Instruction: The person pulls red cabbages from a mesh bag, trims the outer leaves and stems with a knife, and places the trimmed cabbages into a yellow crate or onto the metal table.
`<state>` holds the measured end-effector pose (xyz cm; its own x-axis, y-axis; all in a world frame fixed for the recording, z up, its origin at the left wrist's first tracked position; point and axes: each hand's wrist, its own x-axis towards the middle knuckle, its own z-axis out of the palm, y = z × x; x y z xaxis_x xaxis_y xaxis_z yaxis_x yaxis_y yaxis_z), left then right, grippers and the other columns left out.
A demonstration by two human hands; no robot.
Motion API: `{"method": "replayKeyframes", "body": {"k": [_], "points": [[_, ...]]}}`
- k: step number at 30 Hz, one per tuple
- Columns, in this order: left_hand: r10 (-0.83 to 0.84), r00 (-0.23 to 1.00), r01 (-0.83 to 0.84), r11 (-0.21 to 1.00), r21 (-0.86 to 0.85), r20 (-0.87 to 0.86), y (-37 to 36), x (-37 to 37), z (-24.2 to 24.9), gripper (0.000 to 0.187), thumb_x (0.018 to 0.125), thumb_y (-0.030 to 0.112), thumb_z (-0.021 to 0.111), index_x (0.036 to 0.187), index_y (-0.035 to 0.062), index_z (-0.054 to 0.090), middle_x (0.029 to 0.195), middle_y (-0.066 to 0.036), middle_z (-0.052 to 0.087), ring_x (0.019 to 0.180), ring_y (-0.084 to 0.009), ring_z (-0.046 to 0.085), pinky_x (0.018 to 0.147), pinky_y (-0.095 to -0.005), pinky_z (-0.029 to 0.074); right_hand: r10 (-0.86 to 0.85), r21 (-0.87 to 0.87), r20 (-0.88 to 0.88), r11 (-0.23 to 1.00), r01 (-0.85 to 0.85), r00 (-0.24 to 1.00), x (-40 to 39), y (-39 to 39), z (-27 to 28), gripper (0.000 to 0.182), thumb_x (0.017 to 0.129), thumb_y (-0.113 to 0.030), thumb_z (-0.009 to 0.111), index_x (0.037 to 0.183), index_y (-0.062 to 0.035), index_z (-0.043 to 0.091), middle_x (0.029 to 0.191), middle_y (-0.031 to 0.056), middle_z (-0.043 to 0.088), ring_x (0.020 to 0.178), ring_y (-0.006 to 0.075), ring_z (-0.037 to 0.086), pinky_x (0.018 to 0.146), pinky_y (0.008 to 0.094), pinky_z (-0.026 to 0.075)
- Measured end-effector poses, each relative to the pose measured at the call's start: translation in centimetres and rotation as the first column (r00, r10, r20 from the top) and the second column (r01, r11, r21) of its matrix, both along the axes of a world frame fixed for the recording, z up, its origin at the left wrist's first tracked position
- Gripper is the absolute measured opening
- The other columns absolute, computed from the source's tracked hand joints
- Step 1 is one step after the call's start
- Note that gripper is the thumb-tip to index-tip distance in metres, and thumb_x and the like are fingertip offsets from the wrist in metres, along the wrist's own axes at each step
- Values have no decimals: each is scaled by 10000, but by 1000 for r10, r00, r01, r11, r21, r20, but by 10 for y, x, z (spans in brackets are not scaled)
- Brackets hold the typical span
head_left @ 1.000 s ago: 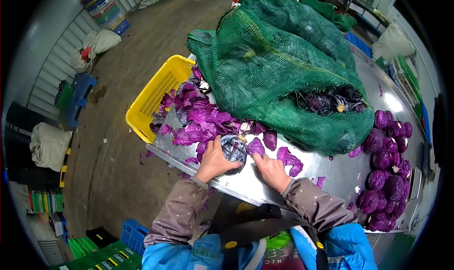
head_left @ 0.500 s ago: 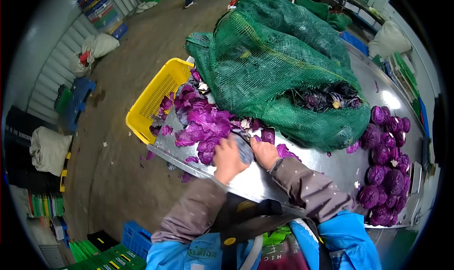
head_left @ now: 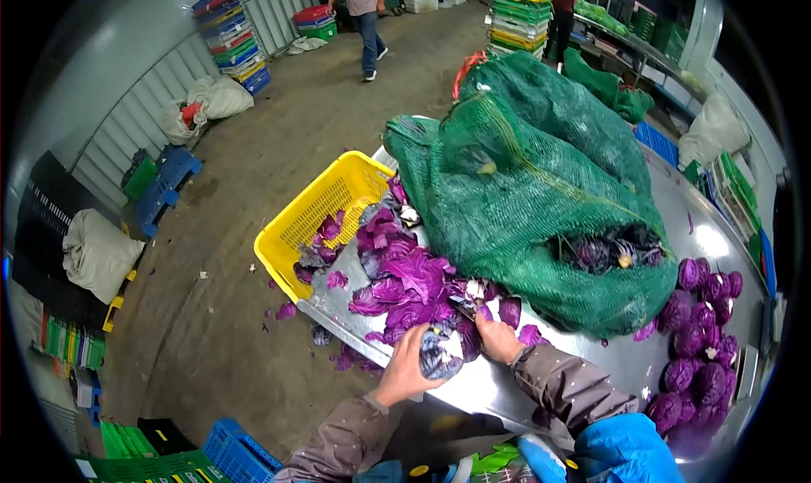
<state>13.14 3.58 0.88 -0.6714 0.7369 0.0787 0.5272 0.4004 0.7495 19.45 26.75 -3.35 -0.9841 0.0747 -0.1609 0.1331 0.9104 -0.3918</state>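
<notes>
One red cabbage [head_left: 434,362]: held in the left hand [head_left: 401,373], over the metal surface [head_left: 623,371]'s near edge; pale cut face [head_left: 454,345] newly exposed, stem end apparently just trimmed. One knife [head_left: 462,305]: in the right hand [head_left: 501,339]'s grip, near loose purple leaves [head_left: 414,282].

The cabbage [head_left: 440,358] is round, its outer leaves a dull, greyish purple with paler veins, and a whitish patch shows on its upper right side. It sits in the curve of the left hand [head_left: 405,369], above the near edge of the metal table [head_left: 486,392], just below a heap of loose purple leaves [head_left: 411,282]. The knife [head_left: 462,304] juts from the right hand [head_left: 499,339], its narrow blade pointing away over the leaves; it seems clear of the cabbage, though the small, dark blade is hard to make out
</notes>
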Motion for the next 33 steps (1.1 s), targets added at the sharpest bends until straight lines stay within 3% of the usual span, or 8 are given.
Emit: {"method": "replayKeyframes", "body": {"k": [10,14,18,25,28,30,31,33], "points": [[146,986,-153,984,90,82,-8,-5,-7,1026,573,322,837,1330,-30,242,1233,-235,353,1176,-384,371,999,-449,342,122,-86,67,990,-116,990,-146,-48,17,248,812,-130,515,1011,18,499,831,273,625,800,433,618,723,504,485],[105,993,-110,990,93,58,-4,-9,-5,1037,577,325,846,1338,-25,236,1244,-237,345,1172,-395,370,995,-463,338,136,-369,-116,914,-170,984,-183,-69,80,306,891,-280,502,1017,-2,522,817,270,621,814,440,609,740,511,475],[94,995,-97,990,101,33,0,-10,-10,1061,567,331,849,1344,-26,221,1253,-238,338,1175,-394,369,1002,-466,334,164,-183,-13,969,-163,986,-165,-47,80,309,920,-339,471,1003,-45,523,806,255,619,802,437,601,706,520,470],[144,981,-150,988,38,129,4,-12,-11,1138,546,363,860,1375,-3,172,1268,-231,311,1210,-380,343,1025,-458,325,-9,-358,-141,933,-42,990,-56,-8,65,248,875,-247,454,939,-42,577,877,207,601,861,397,579,729,478,451],[82,972,-105,990,96,220,-1,-24,-6,1008,578,321,842,1354,42,264,1262,-223,376,1194,-372,380,1001,-449,345,-136,-591,83,791,159,987,-24,-15,58,340,905,-241,461,1162,-46,566,971,189,628,874,323,618,785,407,468],[41,958,-68,994,86,285,-8,-42,4,838,647,333,807,1312,63,375,1211,-188,462,1139,-351,472,963,-409,395,-167,-682,-45,726,92,985,-15,-29,46,373,918,-229,468,1234,-38,526,1003,183,642,900,289,627,807,372,468],[50,923,-96,990,104,382,-10,-55,5,852,639,333,816,1316,56,379,1215,-192,469,1147,-345,470,974,-408,387,-222,-696,250,636,334,942,-10,-32,64,365,920,-223,484,1221,-22,528,930,171,648,834,250,629,763,347,477],[152,910,-215,969,125,387,-12,-84,0,897,623,325,829,1338,57,358,1270,-197,428,1194,-345,424,999,-421,355,-261,-677,174,668,307,950,-7,-34,44,356,922,-221,486,1217,-27,533,882,149,640,775,220,610,720,334,474]]}}
